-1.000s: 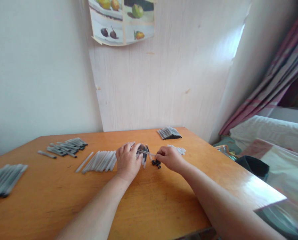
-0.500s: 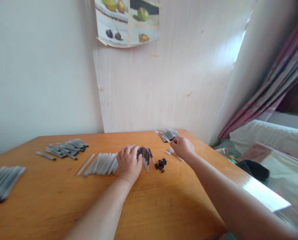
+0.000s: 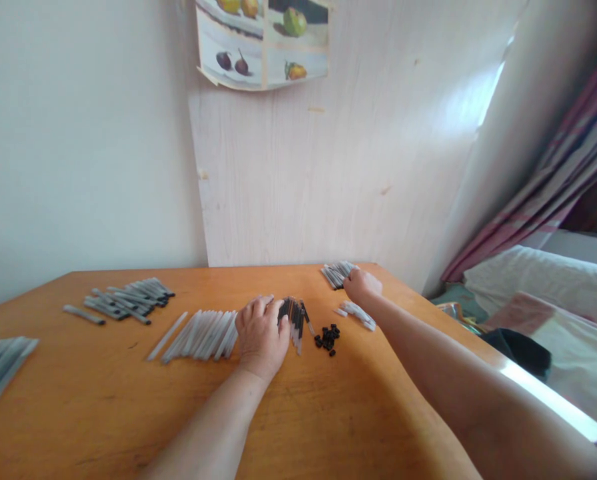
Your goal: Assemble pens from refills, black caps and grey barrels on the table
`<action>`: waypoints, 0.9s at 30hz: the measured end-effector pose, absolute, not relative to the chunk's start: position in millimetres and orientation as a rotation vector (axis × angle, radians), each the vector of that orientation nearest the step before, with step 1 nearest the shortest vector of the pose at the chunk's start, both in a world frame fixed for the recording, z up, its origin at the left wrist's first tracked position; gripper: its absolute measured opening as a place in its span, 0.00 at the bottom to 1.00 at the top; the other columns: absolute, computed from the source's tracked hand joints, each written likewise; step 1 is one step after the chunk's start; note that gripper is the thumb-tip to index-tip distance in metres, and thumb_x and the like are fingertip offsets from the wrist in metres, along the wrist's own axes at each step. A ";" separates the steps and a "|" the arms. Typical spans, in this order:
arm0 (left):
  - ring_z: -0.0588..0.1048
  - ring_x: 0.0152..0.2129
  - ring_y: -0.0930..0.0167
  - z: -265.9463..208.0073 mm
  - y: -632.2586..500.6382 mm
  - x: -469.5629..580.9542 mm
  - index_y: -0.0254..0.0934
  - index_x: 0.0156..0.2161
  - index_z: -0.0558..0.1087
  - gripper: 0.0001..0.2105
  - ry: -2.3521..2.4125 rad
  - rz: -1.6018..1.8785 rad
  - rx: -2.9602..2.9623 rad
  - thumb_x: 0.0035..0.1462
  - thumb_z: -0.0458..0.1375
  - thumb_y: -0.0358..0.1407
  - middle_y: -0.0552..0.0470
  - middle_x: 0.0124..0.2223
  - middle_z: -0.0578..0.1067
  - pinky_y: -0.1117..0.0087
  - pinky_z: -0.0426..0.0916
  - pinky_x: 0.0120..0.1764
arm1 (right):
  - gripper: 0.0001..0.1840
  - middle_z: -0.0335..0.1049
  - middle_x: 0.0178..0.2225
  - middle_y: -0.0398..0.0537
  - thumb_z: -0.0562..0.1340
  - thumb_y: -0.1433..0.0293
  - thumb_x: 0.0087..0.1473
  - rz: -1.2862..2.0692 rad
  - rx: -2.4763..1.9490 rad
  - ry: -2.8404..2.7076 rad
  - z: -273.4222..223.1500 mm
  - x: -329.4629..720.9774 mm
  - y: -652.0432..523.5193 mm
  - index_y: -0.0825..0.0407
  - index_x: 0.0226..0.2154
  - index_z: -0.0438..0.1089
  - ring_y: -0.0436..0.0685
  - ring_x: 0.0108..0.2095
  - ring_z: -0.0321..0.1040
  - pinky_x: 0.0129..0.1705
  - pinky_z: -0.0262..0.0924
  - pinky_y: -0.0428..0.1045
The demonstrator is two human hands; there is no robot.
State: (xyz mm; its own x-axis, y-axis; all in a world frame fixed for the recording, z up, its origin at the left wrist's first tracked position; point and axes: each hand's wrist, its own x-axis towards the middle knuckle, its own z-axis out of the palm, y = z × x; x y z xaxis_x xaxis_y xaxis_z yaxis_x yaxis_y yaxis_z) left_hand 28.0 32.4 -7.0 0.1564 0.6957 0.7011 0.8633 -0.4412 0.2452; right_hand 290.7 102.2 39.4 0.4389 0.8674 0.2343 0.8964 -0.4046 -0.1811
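Observation:
My left hand rests on the table between a row of whitish pen barrels and a bunch of dark pen refills with clear lower ends. Its fingers lie loosely over the edges of both, thumb apart. Farther out, my right hand is at the near right side of a pile of assembled pens. Its fingers are closed, and what they hold is hidden behind the hand. Small black plugs lie in a heap right of the refills. White caps lie below my right hand.
More black-ended pens lie in a loose pile at the back left. Another group of pens is at the left edge. A wall stands behind the wooden table. Beyond its right edge is a bed.
My right hand has moved slightly outward, up against the pen pile, uncovering more of the white caps. My left hand stays by the refills. The view has shifted slightly.

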 end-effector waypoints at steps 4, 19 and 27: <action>0.64 0.52 0.57 -8.7 33.1 27.7 0.41 0.48 0.73 0.14 -1.539 -1.154 -2.214 0.56 0.54 0.36 0.43 0.53 0.70 0.53 0.56 0.53 | 0.17 0.74 0.44 0.59 0.54 0.65 0.57 -0.144 -2.411 -1.532 34.1 289.0 117.4 0.52 0.41 0.75 0.62 0.45 0.71 0.40 0.62 0.51; 0.64 0.52 0.56 -10.6 33.1 26.8 0.42 0.46 0.73 0.13 -1.562 -1.110 -2.224 0.56 0.54 0.37 0.44 0.53 0.70 0.53 0.57 0.52 | 0.18 0.73 0.44 0.63 0.56 0.64 0.57 -0.112 -2.444 -1.528 21.6 284.7 139.7 0.55 0.44 0.75 0.62 0.47 0.70 0.43 0.61 0.51; 0.64 0.52 0.56 -7.8 31.3 28.0 0.41 0.44 0.74 0.12 -1.562 -1.124 -2.238 0.56 0.54 0.37 0.43 0.53 0.70 0.53 0.57 0.53 | 0.17 0.72 0.44 0.65 0.58 0.66 0.55 -0.068 -2.474 -1.526 16.5 291.2 146.7 0.58 0.42 0.76 0.65 0.47 0.69 0.44 0.61 0.54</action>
State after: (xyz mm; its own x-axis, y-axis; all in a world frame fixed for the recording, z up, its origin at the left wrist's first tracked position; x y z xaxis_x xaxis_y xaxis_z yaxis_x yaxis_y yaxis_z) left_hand 28.0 31.3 -7.8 0.1576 0.7235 0.6720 0.8673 -0.4269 0.2562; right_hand 291.2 146.7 16.5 0.4552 0.8757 0.1613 0.8866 -0.4290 -0.1731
